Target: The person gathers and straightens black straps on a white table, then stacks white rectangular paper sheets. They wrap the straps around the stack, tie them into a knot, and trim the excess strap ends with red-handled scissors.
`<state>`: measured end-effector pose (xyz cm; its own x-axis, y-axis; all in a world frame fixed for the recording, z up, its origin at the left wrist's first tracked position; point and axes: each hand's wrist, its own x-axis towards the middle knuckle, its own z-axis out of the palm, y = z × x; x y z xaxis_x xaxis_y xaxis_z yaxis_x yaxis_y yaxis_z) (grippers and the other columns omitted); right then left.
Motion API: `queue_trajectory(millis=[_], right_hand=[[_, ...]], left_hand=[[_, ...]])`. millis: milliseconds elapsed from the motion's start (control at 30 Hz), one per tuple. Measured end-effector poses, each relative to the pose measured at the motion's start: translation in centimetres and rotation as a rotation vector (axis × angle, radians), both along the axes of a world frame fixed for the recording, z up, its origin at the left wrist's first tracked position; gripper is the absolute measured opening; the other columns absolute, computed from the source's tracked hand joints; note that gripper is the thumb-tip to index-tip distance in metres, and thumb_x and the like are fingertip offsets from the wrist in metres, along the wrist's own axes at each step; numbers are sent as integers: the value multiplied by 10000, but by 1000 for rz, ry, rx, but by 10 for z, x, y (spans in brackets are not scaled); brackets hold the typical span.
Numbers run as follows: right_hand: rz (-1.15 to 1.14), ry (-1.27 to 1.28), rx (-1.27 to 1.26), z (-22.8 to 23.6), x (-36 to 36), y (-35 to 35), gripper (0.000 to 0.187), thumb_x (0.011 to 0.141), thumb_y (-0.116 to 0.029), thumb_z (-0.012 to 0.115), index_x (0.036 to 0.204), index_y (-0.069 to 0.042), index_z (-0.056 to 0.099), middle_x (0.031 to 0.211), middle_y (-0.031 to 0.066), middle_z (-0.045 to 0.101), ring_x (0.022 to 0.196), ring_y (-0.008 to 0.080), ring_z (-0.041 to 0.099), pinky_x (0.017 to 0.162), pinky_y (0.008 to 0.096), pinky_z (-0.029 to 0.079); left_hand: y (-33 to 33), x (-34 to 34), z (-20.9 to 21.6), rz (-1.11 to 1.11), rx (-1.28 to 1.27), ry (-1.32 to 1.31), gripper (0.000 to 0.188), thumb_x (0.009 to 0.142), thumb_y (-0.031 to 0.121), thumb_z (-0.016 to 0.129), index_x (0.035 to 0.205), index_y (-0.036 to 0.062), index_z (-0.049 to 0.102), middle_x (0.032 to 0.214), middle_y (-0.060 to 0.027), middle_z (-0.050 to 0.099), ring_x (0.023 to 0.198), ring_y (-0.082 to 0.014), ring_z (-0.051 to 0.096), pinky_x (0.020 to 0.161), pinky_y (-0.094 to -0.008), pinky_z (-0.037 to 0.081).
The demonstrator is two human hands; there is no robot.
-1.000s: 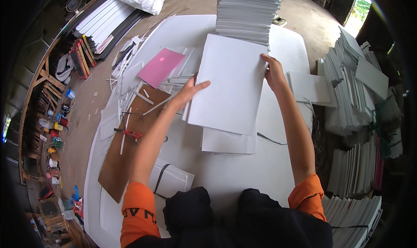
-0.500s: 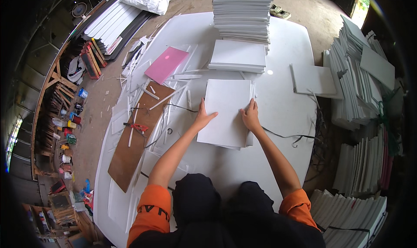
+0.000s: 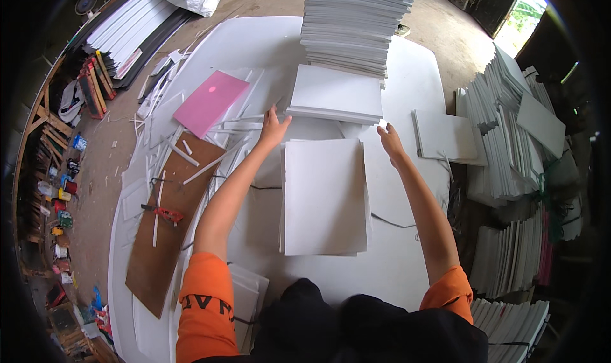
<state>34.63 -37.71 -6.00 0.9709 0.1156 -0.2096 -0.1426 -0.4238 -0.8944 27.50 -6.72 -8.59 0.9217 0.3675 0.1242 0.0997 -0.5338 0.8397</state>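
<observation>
A short stack of white sheets or thin boards [image 3: 326, 197] lies on the white table [image 3: 407, 191] in front of me, its edges slightly uneven. Beyond it sits a second low stack of white boards [image 3: 336, 89]. My left hand [image 3: 274, 129] hovers by that farther stack's near left corner, fingers apart and thumb toward it. At the near right corner my right hand [image 3: 391, 141] is stretched out with its fingers extended. Neither hand holds anything; whether the fingertips touch the boards I cannot tell.
A tall stack of white boards [image 3: 353, 29] rises at the back. To the left lie a pink board [image 3: 212, 102], a brown board [image 3: 168, 236], a red-handled tool [image 3: 168, 215] and white offcut strips. More boards [image 3: 445, 135] rest at the right edge, beside large piles [image 3: 503, 127].
Both hands have let go of the nearer stack and moved forward and apart, to the sides of the farther stack. The nearer stack now lies lower in view.
</observation>
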Motion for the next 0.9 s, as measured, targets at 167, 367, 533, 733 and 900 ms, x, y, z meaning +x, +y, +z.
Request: queue_trajectory(millis=[167,367,533,733,900], right_hand=[[-243,96,-51,-16,58,36,486,821,-255,454,1143,92,342,1187,227,373,1089,325,403,930,384,310],[-626,188,543,-37,82,45,334,782,-192,580,986,48,468,1025,176,463,860,280,525,650,376,483],[-766,-76,633,15,72,50,340,735,-115,609,987,36,436,983,164,482,831,299,535,653,448,499],[-224,-160,763,87,50,-10,444,738,-153,585,1080,27,366,1006,159,460,926,261,484,750,426,432],[-50,-119,686,120,14,2,533,742,-205,610,1122,47,335,1014,190,448,917,251,489,724,379,447]], left_hand=[[0,66,-23,41,159,187,654,773,374,517,1217,-53,300,1221,-235,339,1145,-363,322,958,-421,261],[6,80,-30,125,-167,269,666,750,401,532,1211,-31,319,1150,-226,376,1057,-378,377,897,-438,313],[-11,45,16,-30,-699,126,638,745,436,533,1171,2,340,1113,-148,397,1036,-250,407,850,-386,349],[38,-16,72,-7,-814,-111,674,780,549,445,1209,44,324,1150,-104,415,1064,-190,408,913,-357,295],[12,-59,137,-558,-825,258,776,757,590,448,1270,38,260,1225,-135,383,1121,-211,379,948,-329,277]])
